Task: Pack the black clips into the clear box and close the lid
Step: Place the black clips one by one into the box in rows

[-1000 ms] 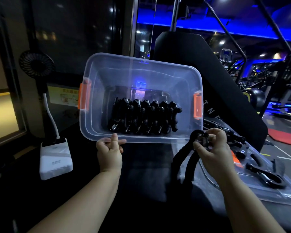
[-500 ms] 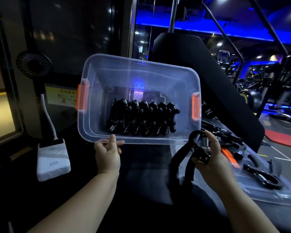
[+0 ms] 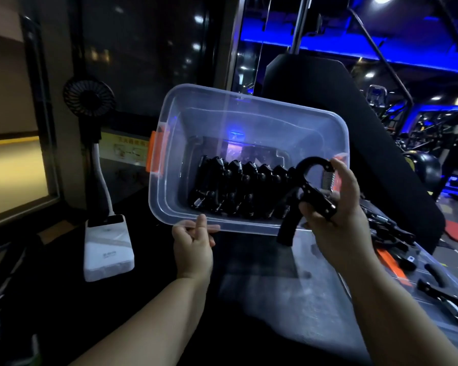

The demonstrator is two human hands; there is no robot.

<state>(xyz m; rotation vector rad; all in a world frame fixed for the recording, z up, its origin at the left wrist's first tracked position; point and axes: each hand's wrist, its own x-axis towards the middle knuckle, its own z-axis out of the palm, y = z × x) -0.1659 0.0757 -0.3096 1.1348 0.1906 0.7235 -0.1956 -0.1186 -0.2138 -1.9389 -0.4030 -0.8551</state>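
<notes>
A clear box point(image 3: 249, 120) with orange latches is tilted up toward me. My left hand point(image 3: 193, 241) grips its near rim. A row of several black clips point(image 3: 238, 191) with springs lies packed along the box's lower wall. My right hand point(image 3: 333, 207) is shut on one black clip point(image 3: 312, 191), raised in front of the box's right end, its handles pointing down. The right latch is mostly hidden behind this clip. More black clips point(image 3: 389, 233) lie on the clear lid point(image 3: 315, 299) at the right.
A white power bank point(image 3: 107, 249) with a black fan point(image 3: 89, 97) on a white stalk stands at the left. A black padded machine part point(image 3: 328, 107) rises behind the box. The surface below is dark.
My right hand has lifted the clip up from beside the lid to the front of the box's right end. The box stays tilted in my left hand.
</notes>
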